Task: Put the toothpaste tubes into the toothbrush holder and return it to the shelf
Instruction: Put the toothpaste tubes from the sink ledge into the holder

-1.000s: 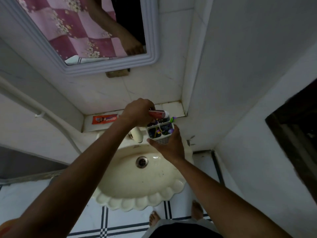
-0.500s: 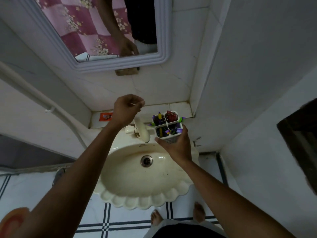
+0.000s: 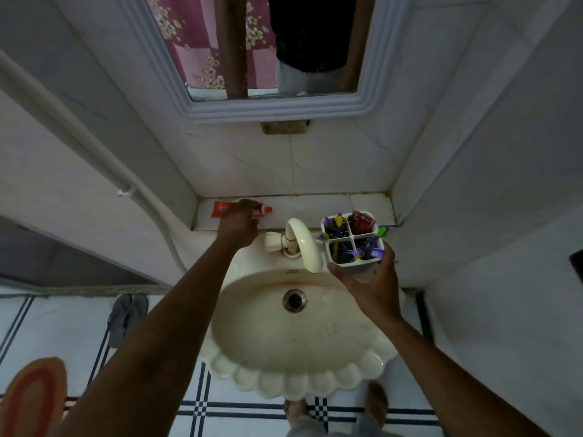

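My right hand (image 3: 370, 280) grips a white four-compartment toothbrush holder (image 3: 353, 241) above the right side of the basin. Several toothbrushes fill three compartments, and a red toothpaste tube (image 3: 361, 223) stands in the back right one. A second red toothpaste tube (image 3: 220, 209) lies flat on the tiled shelf (image 3: 315, 205) at the left. My left hand (image 3: 239, 223) rests over that tube's middle, fingers curled onto it; the tube still lies on the shelf.
A cream tap (image 3: 301, 242) curves between my hands over the scalloped basin (image 3: 296, 335). A mirror (image 3: 268, 55) hangs above. White walls close in on both sides, with a pipe (image 3: 94, 146) at the left. Slippers (image 3: 124, 316) and a mat (image 3: 31, 398) lie on the floor.
A second ago my left hand put a red tube into the holder. It then let go and moved left to the tube lying on the shelf. The holder stays held.
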`<state>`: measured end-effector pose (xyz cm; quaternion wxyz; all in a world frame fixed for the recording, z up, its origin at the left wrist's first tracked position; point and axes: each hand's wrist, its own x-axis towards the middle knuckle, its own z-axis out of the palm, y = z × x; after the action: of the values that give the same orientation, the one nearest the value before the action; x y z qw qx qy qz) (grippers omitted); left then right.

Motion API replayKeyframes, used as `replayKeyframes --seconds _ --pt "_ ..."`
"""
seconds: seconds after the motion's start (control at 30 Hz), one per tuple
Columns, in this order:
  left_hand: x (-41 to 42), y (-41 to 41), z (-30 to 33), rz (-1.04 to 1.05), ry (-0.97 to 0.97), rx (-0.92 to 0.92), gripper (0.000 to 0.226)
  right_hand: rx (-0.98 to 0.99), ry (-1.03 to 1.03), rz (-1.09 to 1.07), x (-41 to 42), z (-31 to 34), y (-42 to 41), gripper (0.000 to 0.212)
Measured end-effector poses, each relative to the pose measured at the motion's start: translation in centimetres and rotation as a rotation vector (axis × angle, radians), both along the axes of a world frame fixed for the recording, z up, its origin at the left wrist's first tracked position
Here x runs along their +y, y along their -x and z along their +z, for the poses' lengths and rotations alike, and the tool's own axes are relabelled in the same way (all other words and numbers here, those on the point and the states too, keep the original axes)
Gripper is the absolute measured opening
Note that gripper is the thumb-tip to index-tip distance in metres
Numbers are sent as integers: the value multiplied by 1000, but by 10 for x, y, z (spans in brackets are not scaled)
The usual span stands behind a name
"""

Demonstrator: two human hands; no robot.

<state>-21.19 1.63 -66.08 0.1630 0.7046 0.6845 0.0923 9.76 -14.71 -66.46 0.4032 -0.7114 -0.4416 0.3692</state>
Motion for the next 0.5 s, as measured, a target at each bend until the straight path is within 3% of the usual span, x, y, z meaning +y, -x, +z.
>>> replayKeyframes --seconds 0.17,0.27,0.37,0.5 --pt "20 5 -9 -116 29 239 67 -17 15 1 1 -5 0 131" --pt "24 4 -10 -128 57 374 55 -27 18 4 1 -6 0 132" --pt "18 5 -13 -94 -20 317 43 -25 11 13 1 -7 -1 130" --pt "6 1 12 19 -45 53 34 -21 13 18 2 -6 -2 132"
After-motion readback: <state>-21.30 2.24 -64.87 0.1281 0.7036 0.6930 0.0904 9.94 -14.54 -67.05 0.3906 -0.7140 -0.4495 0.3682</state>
